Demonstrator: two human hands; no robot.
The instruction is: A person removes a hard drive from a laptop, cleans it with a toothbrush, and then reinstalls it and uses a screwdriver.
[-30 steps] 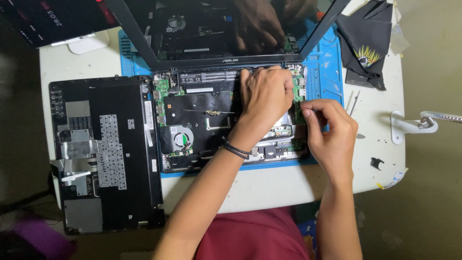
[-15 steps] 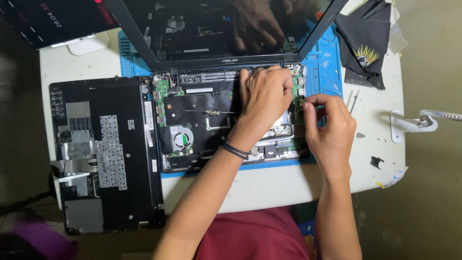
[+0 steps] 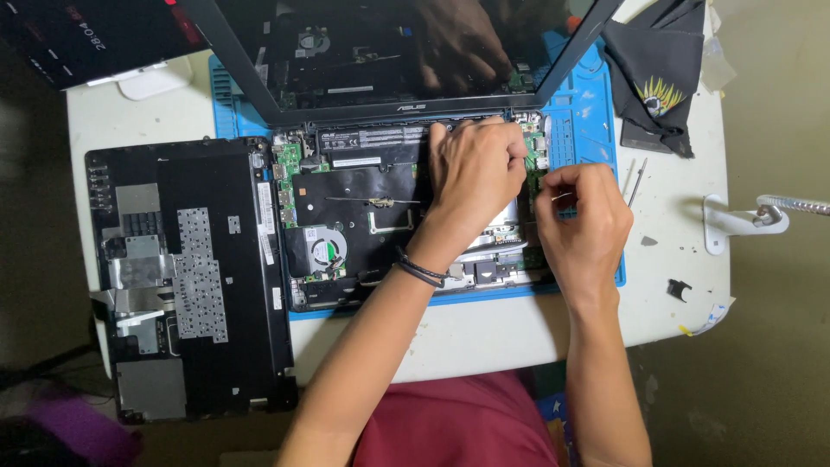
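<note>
An opened laptop base (image 3: 363,216) is laid on a blue mat (image 3: 588,112) on the white table (image 3: 484,333), its round fan (image 3: 327,251) exposed. The left hand (image 3: 475,169) is pressed flat on the board, fingers curled at the hinge edge, nothing visibly held. The right hand (image 3: 584,220) is clenched at the base's right edge; what its fingers pinch cannot be told. A long white label (image 3: 359,161) is seen near the hinge. The removed keyboard cover (image 3: 186,277) lies left
</note>
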